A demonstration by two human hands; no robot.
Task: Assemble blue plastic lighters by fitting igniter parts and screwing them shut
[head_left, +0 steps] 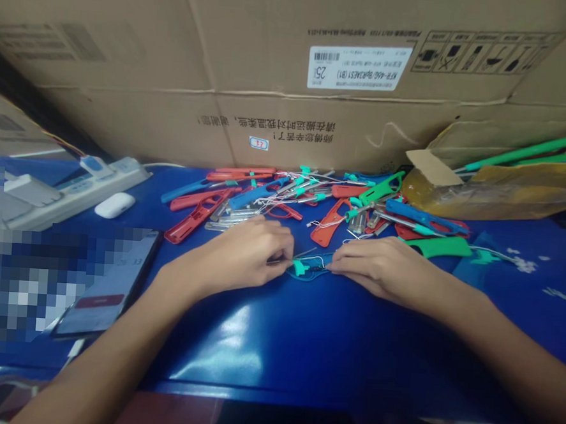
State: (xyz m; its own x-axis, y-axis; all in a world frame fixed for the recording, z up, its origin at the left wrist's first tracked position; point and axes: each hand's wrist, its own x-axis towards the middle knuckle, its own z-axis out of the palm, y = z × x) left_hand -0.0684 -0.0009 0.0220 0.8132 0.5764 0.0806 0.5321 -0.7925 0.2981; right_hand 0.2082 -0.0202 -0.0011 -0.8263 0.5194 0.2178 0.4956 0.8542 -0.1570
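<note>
Between my hands a blue plastic shell lies on the blue table, with a teal piece and a thin white wire in it. My left hand has its fingers pinched together at the shell's left end, beside the teal piece. At the right end the fingertips of my right hand are pressed together near the wire and a small dark part. What each pinch holds is too small to make out. A green shell lies just behind my right hand.
Behind my hands is a pile of red, blue and green shells, metal tubes and wires. A cardboard box stands behind it. An open carton is at right. At left are a power strip, white case and phone.
</note>
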